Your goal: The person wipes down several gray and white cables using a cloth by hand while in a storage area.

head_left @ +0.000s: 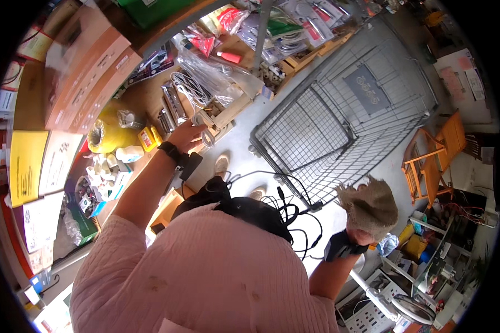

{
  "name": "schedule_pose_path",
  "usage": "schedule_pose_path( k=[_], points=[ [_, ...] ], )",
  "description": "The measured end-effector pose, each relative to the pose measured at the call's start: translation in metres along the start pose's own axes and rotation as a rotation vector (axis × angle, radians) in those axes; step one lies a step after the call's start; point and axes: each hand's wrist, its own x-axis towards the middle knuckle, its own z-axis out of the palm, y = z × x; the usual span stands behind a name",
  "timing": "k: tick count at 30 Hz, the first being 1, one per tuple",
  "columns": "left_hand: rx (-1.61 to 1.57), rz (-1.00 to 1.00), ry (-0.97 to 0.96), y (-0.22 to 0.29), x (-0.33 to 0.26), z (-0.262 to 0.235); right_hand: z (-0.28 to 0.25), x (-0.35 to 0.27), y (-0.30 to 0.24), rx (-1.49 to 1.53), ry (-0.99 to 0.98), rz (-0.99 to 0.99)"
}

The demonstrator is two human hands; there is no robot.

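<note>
My left hand [186, 136], a black band on its wrist, reaches to the shelf edge on the left. Its fingers are apart, with the fingertips at a pale looped cable [208, 138]; whether they touch it I cannot tell. Just beyond lies a coil of grey-white cable [192, 90] beside clear plastic bags [208, 75]. Out to the right, my right hand [361, 235] grips a crumpled brown cloth [372, 208], which covers most of the fingers. A dark band circles that wrist too. Black cables [286, 208] hang in loops at my waist.
A grey wire shopping cart [316, 127] stands ahead on the floor. Stacked cartons [83, 66], a yellow roll [108, 130] and a yellow container [149, 139] fill the left shelves. At right are a folded wooden chair [436, 158] and a cluttered rack [428, 261].
</note>
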Motion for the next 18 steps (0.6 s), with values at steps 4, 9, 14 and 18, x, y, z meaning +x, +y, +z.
schedule_pose_path(
  k=[4, 9, 14, 18],
  points=[
    [0.135, -0.106, 0.22, -0.047, 0.111, -0.087, 0.032, 0.014, 0.026, -0.163, 0.1, -0.086],
    [0.435, -0.091, 0.416, -0.062, 0.191, -0.152, 0.093, 0.041, 0.027, -0.176, 0.294, 0.078],
    [0.441, -0.054, 0.596, -0.035, 0.244, -0.15, 0.096, 0.049, 0.077, -0.511, 0.13, -0.079],
    [0.304, 0.009, 0.547, -0.042, 0.293, -0.191, 0.113, 0.063, 0.105, -0.2, 0.295, 0.161]
  ],
)
